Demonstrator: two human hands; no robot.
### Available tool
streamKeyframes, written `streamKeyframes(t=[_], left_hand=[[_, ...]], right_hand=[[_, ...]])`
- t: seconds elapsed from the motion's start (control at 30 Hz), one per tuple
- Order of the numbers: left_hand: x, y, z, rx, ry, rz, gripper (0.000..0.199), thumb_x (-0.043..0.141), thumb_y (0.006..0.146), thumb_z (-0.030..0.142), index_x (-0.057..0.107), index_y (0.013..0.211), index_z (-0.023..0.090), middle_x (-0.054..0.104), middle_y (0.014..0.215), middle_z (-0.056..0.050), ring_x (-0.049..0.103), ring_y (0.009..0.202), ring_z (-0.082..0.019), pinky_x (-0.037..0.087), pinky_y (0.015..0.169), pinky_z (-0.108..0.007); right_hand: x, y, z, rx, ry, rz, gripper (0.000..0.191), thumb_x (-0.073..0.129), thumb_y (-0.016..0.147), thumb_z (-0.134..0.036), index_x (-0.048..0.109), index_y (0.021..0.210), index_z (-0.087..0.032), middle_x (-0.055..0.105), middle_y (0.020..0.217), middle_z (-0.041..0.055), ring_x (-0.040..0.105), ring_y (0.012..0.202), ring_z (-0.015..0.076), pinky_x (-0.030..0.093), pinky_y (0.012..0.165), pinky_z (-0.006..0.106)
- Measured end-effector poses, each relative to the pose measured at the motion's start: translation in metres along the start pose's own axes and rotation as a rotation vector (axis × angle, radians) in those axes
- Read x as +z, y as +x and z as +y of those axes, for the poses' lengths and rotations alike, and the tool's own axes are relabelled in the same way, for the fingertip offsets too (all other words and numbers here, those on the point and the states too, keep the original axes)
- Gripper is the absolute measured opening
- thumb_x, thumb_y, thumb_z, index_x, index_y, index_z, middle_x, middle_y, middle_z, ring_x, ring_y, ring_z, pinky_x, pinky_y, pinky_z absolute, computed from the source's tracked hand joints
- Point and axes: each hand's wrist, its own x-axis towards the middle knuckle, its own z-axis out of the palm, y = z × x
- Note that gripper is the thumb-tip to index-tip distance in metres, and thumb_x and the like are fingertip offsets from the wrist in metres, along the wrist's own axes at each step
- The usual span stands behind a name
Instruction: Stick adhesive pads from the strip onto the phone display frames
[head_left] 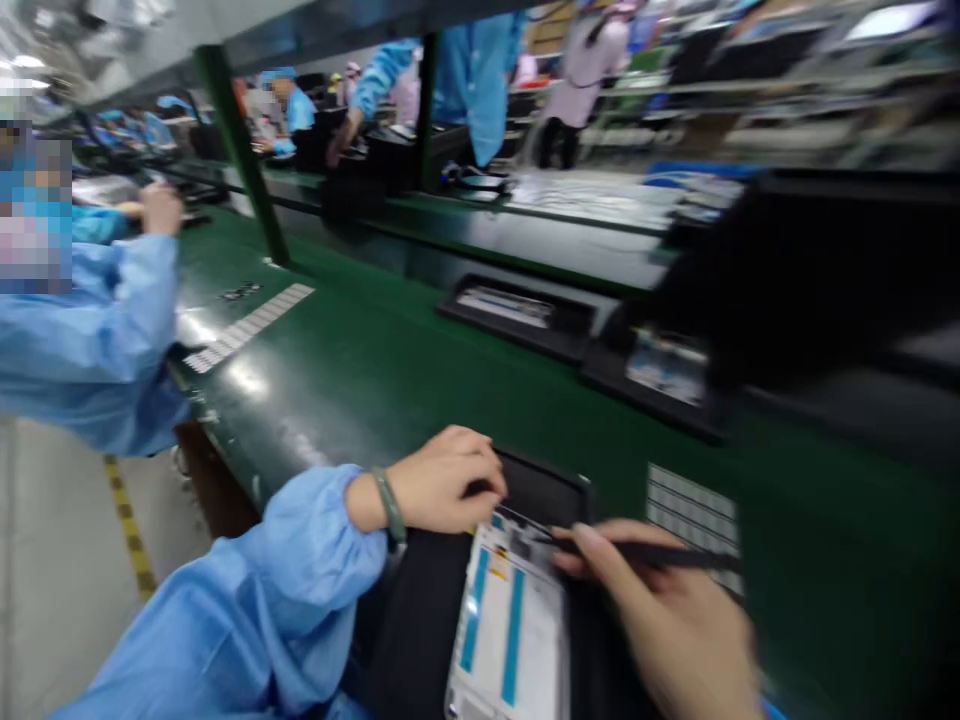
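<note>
A phone-like device frame [499, 625] with two blue strips lies on a black mat [416, 600] at the bottom centre. My left hand [446, 480] rests at the top left corner of the frame, its fingers curled; what they pinch, if anything, is hidden. From the right, my right hand [667, 610] grips a dark slim tool [675, 556], whose tip is over the upper part of the frame. A black tray [544, 480] lies just beyond the frame.
Sheets of pale labels lie on the green bench [360, 370], one at right [694, 515], one at left [251, 328]. Black trays with parts [517, 315] stand along the back. A co-worker's blue sleeve [112, 320] reaches in at left. A green post [244, 155] rises behind.
</note>
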Motion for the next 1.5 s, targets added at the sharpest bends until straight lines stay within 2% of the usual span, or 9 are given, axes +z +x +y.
streamKeyframes(t=[0.1,0.17,0.27,0.37,0.53,0.67,0.87,1.27,1.5], left_hand=[[-0.002,-0.011,-0.002,0.016,-0.004,-0.093,0.011,0.057,0.079,0.023,0.062,0.088,0.019,0.058,0.104,-0.009,0.047,0.114,-0.023,0.034,0.104,-0.041],[-0.003,-0.017,-0.005,0.013,0.009,-0.142,0.016,0.057,0.08,0.025,0.061,0.094,0.019,0.056,0.109,-0.009,0.042,0.121,-0.024,0.026,0.109,-0.045],[-0.003,-0.024,-0.006,0.006,0.023,-0.175,0.021,0.057,0.081,0.026,0.059,0.1,0.02,0.055,0.116,-0.009,0.036,0.127,-0.025,0.021,0.111,-0.048],[-0.003,-0.026,-0.003,0.009,0.03,-0.176,0.025,0.057,0.081,0.03,0.057,0.104,0.021,0.056,0.117,-0.008,0.038,0.127,-0.024,0.019,0.112,-0.048],[0.0,-0.025,-0.001,0.025,0.014,-0.189,0.039,0.067,0.073,0.038,0.052,0.104,0.018,0.058,0.116,-0.009,0.04,0.126,-0.025,0.013,0.114,-0.048],[0.002,-0.025,-0.001,0.033,0.038,-0.205,0.032,0.067,0.073,0.037,0.054,0.096,0.019,0.058,0.117,-0.008,0.04,0.126,-0.023,0.01,0.114,-0.047],[0.001,-0.026,0.0,0.043,0.035,-0.232,0.023,0.064,0.076,0.037,0.055,0.09,0.021,0.059,0.118,-0.005,0.04,0.126,-0.023,0.009,0.113,-0.048],[-0.001,-0.026,0.003,0.045,0.031,-0.257,0.021,0.062,0.078,0.035,0.054,0.092,0.021,0.061,0.114,-0.004,0.045,0.122,-0.02,0.008,0.113,-0.048],[-0.002,-0.025,0.003,0.056,0.037,-0.256,0.022,0.061,0.079,0.035,0.055,0.095,0.021,0.061,0.114,-0.005,0.046,0.121,-0.022,0.01,0.112,-0.049]], right_hand=[[0.002,-0.004,-0.005,0.164,0.082,0.026,0.023,0.072,0.07,-0.036,0.057,0.073,-0.02,0.068,0.061,0.0015,0.067,0.052,0.0203,0.056,0.048,0.026],[0.006,-0.006,-0.008,0.243,0.138,0.031,0.026,0.071,0.07,-0.039,0.055,0.074,-0.019,0.069,0.067,0.0031,0.068,0.054,0.0191,0.057,0.052,0.027],[0.01,-0.009,-0.009,0.296,0.189,0.037,0.029,0.071,0.07,-0.04,0.053,0.076,-0.018,0.069,0.067,0.0036,0.067,0.054,0.0179,0.057,0.053,0.028],[0.009,-0.01,-0.008,0.318,0.209,0.032,0.031,0.072,0.07,-0.04,0.052,0.078,-0.018,0.069,0.068,0.0038,0.067,0.056,0.0172,0.057,0.056,0.028],[0.005,0.002,-0.008,0.331,0.249,0.001,0.032,0.072,0.069,-0.04,0.053,0.08,-0.016,0.069,0.071,0.0048,0.067,0.055,0.0154,0.056,0.054,0.026],[0.009,0.01,-0.008,0.335,0.246,0.035,0.034,0.073,0.068,-0.041,0.053,0.082,-0.017,0.069,0.072,0.004,0.066,0.055,0.0146,0.056,0.054,0.025],[0.014,0.007,-0.005,0.332,0.183,0.025,0.033,0.072,0.069,-0.042,0.052,0.08,-0.018,0.067,0.07,0.0023,0.066,0.054,0.0139,0.055,0.055,0.024],[0.011,0.002,-0.001,0.232,-0.028,-0.064,0.024,0.065,0.076,-0.039,0.053,0.079,-0.019,0.061,0.063,-0.0006,0.066,0.054,0.0163,0.052,0.052,0.025],[0.012,0.002,-0.001,0.223,-0.059,-0.081,0.023,0.064,0.077,-0.039,0.052,0.08,-0.02,0.062,0.064,-0.001,0.067,0.055,0.0174,0.053,0.052,0.027]])
